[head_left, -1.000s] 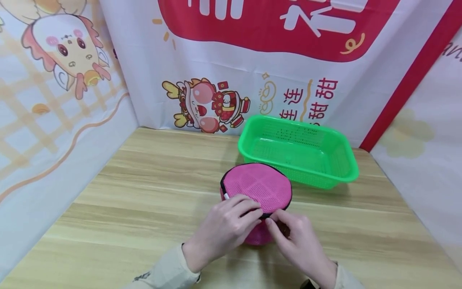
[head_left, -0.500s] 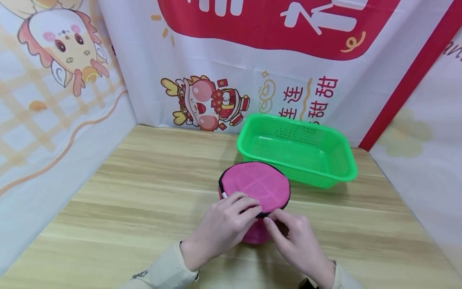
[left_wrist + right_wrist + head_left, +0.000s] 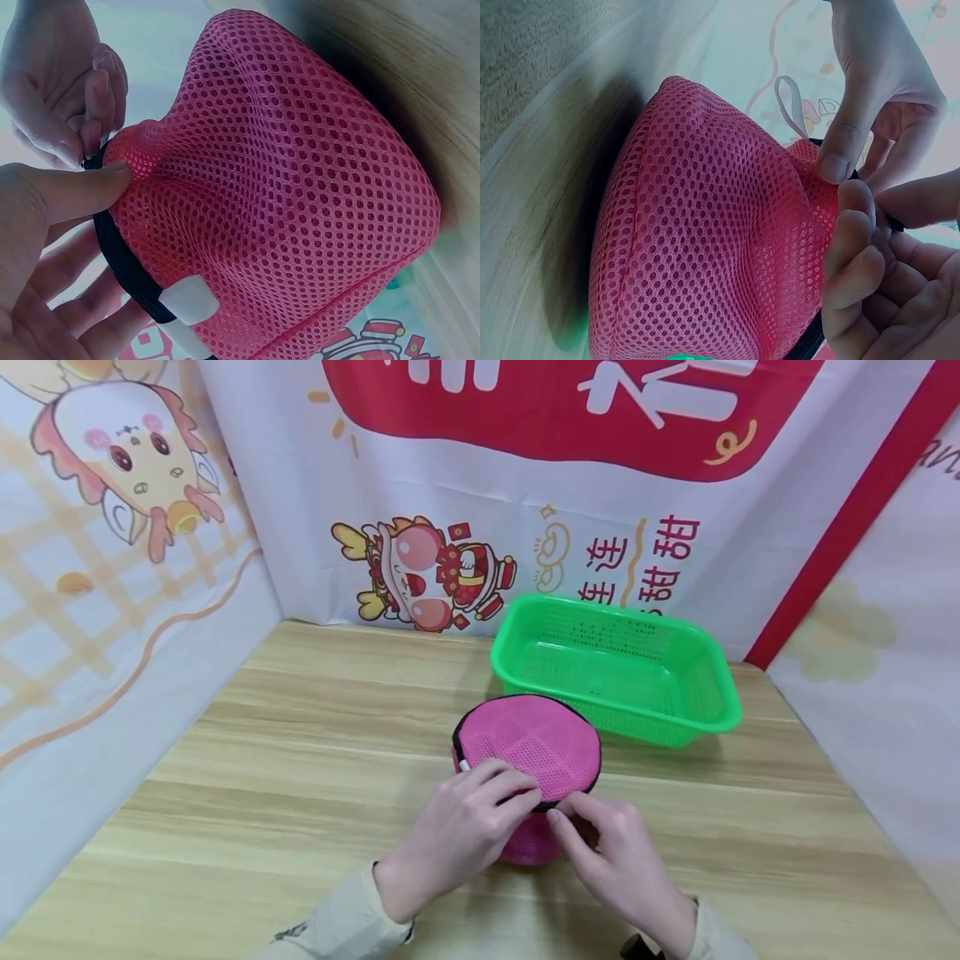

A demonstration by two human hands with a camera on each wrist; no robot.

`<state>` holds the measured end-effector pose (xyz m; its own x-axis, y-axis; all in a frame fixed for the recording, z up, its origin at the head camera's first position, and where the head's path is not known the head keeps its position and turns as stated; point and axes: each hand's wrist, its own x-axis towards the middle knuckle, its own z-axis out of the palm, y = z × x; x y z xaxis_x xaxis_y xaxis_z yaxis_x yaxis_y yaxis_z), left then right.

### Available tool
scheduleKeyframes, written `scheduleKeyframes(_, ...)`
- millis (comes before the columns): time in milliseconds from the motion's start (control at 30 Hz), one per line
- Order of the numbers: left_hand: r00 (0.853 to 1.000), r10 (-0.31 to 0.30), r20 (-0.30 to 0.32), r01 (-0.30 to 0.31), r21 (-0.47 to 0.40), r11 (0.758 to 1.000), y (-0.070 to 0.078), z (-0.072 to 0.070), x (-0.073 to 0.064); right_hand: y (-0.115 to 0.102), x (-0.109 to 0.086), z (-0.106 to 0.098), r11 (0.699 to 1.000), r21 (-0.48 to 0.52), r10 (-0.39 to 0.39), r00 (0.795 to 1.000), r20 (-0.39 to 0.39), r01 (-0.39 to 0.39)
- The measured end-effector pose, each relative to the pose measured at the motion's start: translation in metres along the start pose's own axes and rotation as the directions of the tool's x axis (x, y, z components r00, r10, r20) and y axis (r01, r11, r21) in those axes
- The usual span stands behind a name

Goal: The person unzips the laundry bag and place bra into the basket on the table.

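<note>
Pink round-topped mesh bag (image 3: 532, 739) stands upright on your light wood-grain desk (image 3: 300, 768), a little right of the middle, its lid facing up and ringed by a black trim band (image 3: 124, 255). Your left hand (image 3: 465, 818) is clamped on the near left part of that rim: the left wrist view shows your thumb pressed on the pink mesh just beside the band, with your other fingers on the opposite side of it. Your right hand (image 3: 618, 860) pinches the near edge with thumb and forefinger together, just beside your left fingertips. A white strap loop (image 3: 790, 109) sticks out from the rim on the left, close to your left hand. Around your wrists you have cream-coloured sleeves (image 3: 352, 918). Beyond the bag, to the far right, sits a bright green rectangular plastic basket (image 3: 723, 718) with perforated walls; its near left side looks close to the bag's lid, though you cannot tell whether they touch. Behind the desk hangs a white cloth backdrop (image 3: 300, 527) printed with a red panel, red characters and a cartoon figure, and a red stripe runs down its right side.
</note>
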<state>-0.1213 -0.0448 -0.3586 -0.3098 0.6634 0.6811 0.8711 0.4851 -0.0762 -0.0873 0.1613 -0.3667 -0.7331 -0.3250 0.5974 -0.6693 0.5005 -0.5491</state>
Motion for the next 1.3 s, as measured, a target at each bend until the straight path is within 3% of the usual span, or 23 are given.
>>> scheduleKeyframes(333,1.0,-0.006,0.004,0.006,-0.003,1.0,0.0014,0.0,-0.0048,0.0013,0.0003,0.0002,0.998,-0.021,-0.057,0.998,-0.014,0.057)
scheduleKeyframes(600,0.997,0.046,-0.066,-0.041,0.069,0.997,-0.001,-0.0013,-0.0031,0.0041,-0.0021,-0.0005,0.999,-0.039,-0.029,0.996,-0.084,0.026)
scheduleKeyframes(900,0.999,0.009,-0.044,-0.01,-0.018,1.0,0.0005,-0.0006,-0.0006,0.0006,-0.0006,-0.0005,1.0,-0.008,-0.017,1.0,-0.027,0.016)
scheduleKeyframes(1067,0.997,0.038,-0.067,-0.039,-0.015,0.999,-0.0003,0.0006,-0.0002,-0.0002,0.0002,-0.0003,1.0,0.006,0.0,1.0,0.006,0.0)
scheduleKeyframes(1300,0.994,0.064,-0.093,-0.064,0.0,0.998,-0.0016,0.0006,-0.0005,0.0022,0.0004,0.0018,0.999,-0.028,-0.047,0.999,-0.025,0.046)
